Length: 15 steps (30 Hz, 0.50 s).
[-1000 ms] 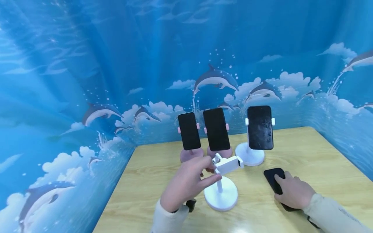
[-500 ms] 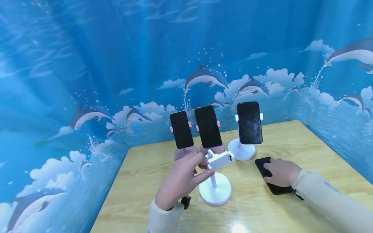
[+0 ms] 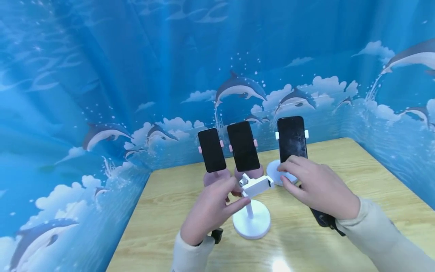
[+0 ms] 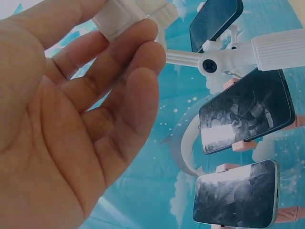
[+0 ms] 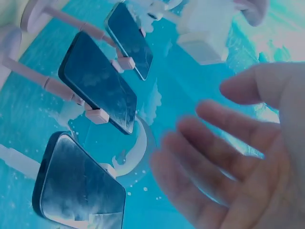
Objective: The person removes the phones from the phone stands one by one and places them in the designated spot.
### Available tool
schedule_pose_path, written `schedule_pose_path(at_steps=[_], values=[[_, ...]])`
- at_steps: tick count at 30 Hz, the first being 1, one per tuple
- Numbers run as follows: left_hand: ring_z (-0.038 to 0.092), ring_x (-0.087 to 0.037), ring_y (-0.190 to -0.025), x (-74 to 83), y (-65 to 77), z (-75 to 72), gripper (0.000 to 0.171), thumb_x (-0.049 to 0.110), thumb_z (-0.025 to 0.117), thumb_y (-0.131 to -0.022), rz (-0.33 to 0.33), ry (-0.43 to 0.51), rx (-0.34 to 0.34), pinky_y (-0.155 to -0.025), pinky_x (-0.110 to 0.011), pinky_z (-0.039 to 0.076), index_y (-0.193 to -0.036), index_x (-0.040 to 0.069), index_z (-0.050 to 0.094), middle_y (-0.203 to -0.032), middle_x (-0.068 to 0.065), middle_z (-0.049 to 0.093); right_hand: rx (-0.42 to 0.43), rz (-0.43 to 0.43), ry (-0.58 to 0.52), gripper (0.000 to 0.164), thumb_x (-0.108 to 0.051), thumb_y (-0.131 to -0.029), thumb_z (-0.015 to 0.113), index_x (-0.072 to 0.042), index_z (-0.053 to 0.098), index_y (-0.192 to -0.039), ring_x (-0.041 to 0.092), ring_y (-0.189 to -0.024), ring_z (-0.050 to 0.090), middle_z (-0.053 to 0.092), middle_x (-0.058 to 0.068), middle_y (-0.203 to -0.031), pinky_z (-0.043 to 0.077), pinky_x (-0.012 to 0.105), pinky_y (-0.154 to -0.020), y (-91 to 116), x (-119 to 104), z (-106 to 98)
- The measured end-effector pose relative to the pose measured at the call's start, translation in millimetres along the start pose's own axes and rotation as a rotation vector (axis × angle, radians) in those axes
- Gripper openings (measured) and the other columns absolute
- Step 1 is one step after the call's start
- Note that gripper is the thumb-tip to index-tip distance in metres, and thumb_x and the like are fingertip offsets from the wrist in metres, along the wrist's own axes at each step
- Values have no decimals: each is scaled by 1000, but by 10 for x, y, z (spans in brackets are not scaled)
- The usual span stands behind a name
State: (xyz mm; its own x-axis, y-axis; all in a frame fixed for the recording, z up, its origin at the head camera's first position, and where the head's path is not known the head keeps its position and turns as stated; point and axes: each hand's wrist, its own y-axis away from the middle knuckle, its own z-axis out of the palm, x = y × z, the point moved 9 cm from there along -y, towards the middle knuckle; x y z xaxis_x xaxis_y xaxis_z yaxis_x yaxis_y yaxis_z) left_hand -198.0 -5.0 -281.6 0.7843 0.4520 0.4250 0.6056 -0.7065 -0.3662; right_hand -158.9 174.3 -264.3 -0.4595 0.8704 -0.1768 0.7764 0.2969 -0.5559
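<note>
My left hand [image 3: 210, 211] pinches the left end of the white clamp [image 3: 256, 187] of a phone stand between thumb and fingers. The stand's round white base [image 3: 251, 226] rests on the table. In the left wrist view the clamp [image 4: 121, 16] shows at the fingertips. My right hand [image 3: 321, 187] is raised to the right of the clamp, fingers loosely bent and apart from it. In the right wrist view this hand [image 5: 224, 152] holds nothing. A black phone [image 3: 318, 216] lies flat on the table, mostly hidden under the right hand and wrist.
Behind stand three upright phones in stands: a left phone [image 3: 212, 151] and a middle phone [image 3: 243, 147] in pink clamps, and a right phone [image 3: 291, 136] in a white one. A dolphin-printed curtain [image 3: 183, 75] borders the wooden table [image 3: 156, 211].
My right hand has let go of the black phone on the table and moved up and left toward the white clamp. The left hand keeps its grip on the clamp.
</note>
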Motion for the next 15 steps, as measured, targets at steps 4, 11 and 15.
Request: schedule_pose_path(at_steps=[4, 11, 15], values=[[61, 0, -88, -29, 13, -8, 22, 40, 67, -85, 0, 6, 9, -63, -18, 49, -95, 25, 54, -98, 17, 60, 150, -38, 47, 34, -29, -84, 65, -13, 64, -114, 12, -81, 59, 59, 1, -107, 51, 24, -55, -80, -28, 31], [58, 5, -86, -36, -10, 2, 22, 42, 66, -86, 1, -1, 8, -63, -15, 48, -95, 26, 55, -98, 18, 61, 136, -25, 32, 48, -29, -81, 68, -14, 60, -126, 20, -88, 63, 58, 6, -119, 52, 26, -55, -38, 15, 192], [58, 6, -85, -38, -26, 0, 22, 42, 65, -86, 14, -17, 13, -62, -13, 48, -95, 25, 55, -97, 17, 61, 112, -29, 30, 55, -28, -78, 72, -13, 57, -130, 25, -99, 61, 57, 10, -122, 57, 38, -66, -19, 88, 272]])
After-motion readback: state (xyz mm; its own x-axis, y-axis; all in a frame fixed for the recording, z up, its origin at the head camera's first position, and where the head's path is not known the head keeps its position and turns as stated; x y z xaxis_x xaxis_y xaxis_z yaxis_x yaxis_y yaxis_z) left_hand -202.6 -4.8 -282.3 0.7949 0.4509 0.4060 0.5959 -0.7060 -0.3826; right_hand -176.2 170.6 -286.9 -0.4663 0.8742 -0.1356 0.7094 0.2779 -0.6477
